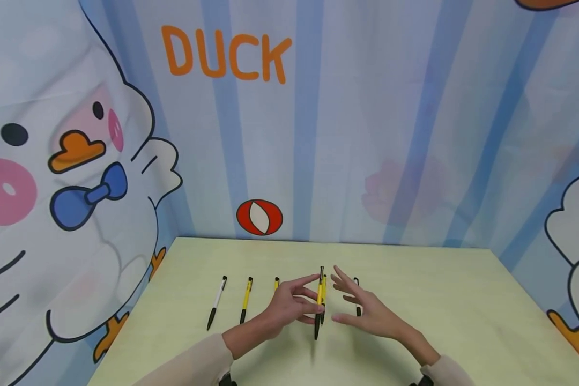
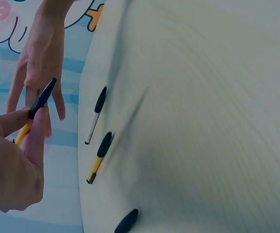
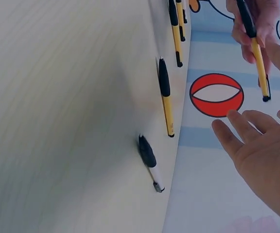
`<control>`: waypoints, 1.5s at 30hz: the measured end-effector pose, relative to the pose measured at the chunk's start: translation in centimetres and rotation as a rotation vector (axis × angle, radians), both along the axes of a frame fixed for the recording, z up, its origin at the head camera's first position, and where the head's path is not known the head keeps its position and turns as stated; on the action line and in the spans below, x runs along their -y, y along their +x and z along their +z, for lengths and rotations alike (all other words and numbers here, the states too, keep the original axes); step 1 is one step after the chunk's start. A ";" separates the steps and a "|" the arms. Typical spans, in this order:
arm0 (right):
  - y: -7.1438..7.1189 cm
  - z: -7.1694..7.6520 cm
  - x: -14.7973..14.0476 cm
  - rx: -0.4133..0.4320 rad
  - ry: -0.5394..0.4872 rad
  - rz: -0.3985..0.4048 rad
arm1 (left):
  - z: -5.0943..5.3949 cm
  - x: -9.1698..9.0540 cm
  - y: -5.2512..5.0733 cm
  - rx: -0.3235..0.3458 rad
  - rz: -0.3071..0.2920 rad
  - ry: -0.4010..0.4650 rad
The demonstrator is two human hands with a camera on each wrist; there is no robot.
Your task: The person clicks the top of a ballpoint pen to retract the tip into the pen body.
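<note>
Tabletop (image 1: 463,300) pale yellow-green, matte, faint streaky grain in the left wrist view, its far edge straight against a hanging cloth backdrop (image 1: 357,107). Cloth soft, creased in places, banded in blue and white; orange rounded lettering, DUCK (image 1: 220,53), near the top, a red oval (image 1: 259,217) with a white lens shape low down, just above the table. Left wall carries a large white cartoon duck (image 1: 67,257), black-outlined, with a blue bow tie (image 1: 97,193). Pens slim, straight, barrels smooth and coloured, lower grip sections black and slightly swollen. From the left along the table: white pen (image 1: 216,303), slim yellow pen (image 1: 246,300), third pen (image 1: 276,281), yellow and mostly hidden by the left hand (image 1: 291,303). Further right, a yellow-barrelled pen (image 3: 166,97), then a white-and-black pen (image 3: 148,158), partly behind the right hand (image 1: 364,305) in the head view. Left hand pinches the raised pen (image 3: 257,57), yellow with black grip, between thumb and fingers: near upright, dark end down, clear of the table. Right hand empty, fingers spread, palm towards it, just beside. Pale beige cuffs (image 1: 188,364), fabric.
</note>
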State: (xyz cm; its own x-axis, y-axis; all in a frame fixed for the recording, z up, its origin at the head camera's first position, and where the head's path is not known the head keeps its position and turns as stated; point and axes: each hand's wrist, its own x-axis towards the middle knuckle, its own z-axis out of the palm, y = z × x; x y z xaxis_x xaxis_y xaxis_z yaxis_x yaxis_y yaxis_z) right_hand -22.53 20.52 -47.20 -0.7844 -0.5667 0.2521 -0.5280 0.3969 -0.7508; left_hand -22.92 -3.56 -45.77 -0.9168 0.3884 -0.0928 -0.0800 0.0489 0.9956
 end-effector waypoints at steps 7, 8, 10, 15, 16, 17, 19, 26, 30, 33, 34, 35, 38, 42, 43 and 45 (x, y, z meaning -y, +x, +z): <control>0.0 0.2 -1.9 0.032 0.000 -0.050 | -0.3 1.1 -0.7 0.006 0.056 -0.037; 0.0 0.1 -2.2 0.041 -0.001 -0.054 | -0.4 1.2 -0.8 0.002 0.059 -0.040; 0.1 0.1 -2.8 0.048 0.000 -0.058 | -0.5 1.5 -0.9 -0.006 0.061 -0.052; 0.4 -0.2 -4.3 0.042 -0.007 -0.070 | -0.7 2.0 -1.2 -0.020 0.078 -0.094; 0.5 -0.3 -4.6 0.038 -0.011 -0.070 | -0.8 2.1 -1.2 -0.020 0.083 -0.099; 0.6 -0.4 -4.9 0.037 -0.016 -0.071 | -0.9 2.2 -1.3 -0.019 0.087 -0.104; 0.7 -0.5 -5.4 0.034 -0.016 -0.077 | -1.1 2.4 -1.4 -0.015 0.095 -0.109; 0.6 -0.9 -6.9 0.064 -0.039 -0.098 | -2.0 2.7 -3.1 -0.006 0.152 -0.152; 0.4 -1.3 -7.3 0.074 -0.062 -0.089 | -2.7 2.5 -4.2 0.010 0.168 -0.203; 0.2 -1.5 -7.5 0.082 -0.083 -0.076 | -3.3 2.1 -5.0 -0.017 0.149 -0.255; 0.2 -1.5 -7.5 0.090 -0.091 -0.069 | -3.4 1.9 -5.1 -0.028 0.141 -0.275; 0.2 -1.6 -7.6 0.099 -0.099 -0.063 | -3.6 1.8 -5.3 -0.045 0.130 -0.297; 0.2 -1.8 -7.7 0.122 -0.119 -0.039 | -4.0 1.5 -5.4 -0.082 0.109 -0.356; 0.4 -2.1 -7.7 0.126 -0.139 -0.010 | -3.9 1.1 -5.1 -0.095 0.102 -0.412; 0.4 -2.1 -7.7 0.123 -0.144 -0.006 | -3.9 1.0 -5.0 -0.095 0.104 -0.422; 0.4 -2.2 -7.7 0.114 -0.148 -0.002 | -3.7 0.9 -4.9 -0.090 0.108 -0.434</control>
